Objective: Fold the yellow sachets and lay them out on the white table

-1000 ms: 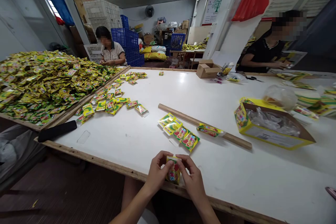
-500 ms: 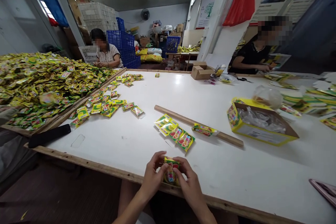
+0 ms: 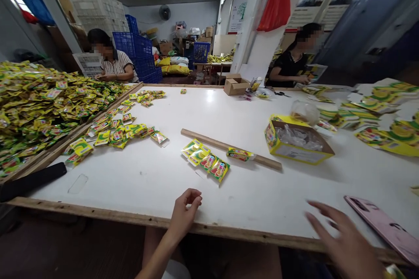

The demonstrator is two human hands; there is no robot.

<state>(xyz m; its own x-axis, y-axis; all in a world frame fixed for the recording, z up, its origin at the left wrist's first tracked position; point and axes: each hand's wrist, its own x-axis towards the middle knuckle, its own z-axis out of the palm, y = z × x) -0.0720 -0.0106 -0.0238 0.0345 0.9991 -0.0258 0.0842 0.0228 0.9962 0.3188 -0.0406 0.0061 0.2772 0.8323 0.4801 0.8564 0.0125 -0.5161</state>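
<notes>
My left hand (image 3: 186,209) rests over the near table edge, fingers loosely curled, a small gap between thumb and fingertips. Nothing shows in it. To the right, my right hand (image 3: 343,235) is blurred, with fingers spread and nothing visible in them, just left of a pink phone (image 3: 382,226). Beyond my left hand lies a row of small yellow-green candy boxes (image 3: 206,161), some showing the fruit print and others a plainer side. Another small box (image 3: 240,154) leans on a wooden strip (image 3: 209,141).
A yellow display box (image 3: 301,152) holding clear plastic bags stands at right. Flat printed cartons (image 3: 386,109) are stacked beyond it. Small boxes (image 3: 114,135) lie scattered at left, beside a big heap (image 3: 49,96). A black phone-like object (image 3: 36,178) lies near the left edge. Two people sit across.
Both hands held a small candy box together; it is out of sight now. My right hand has swung right toward the phone. My left hand stays near the edge. The view has turned right.
</notes>
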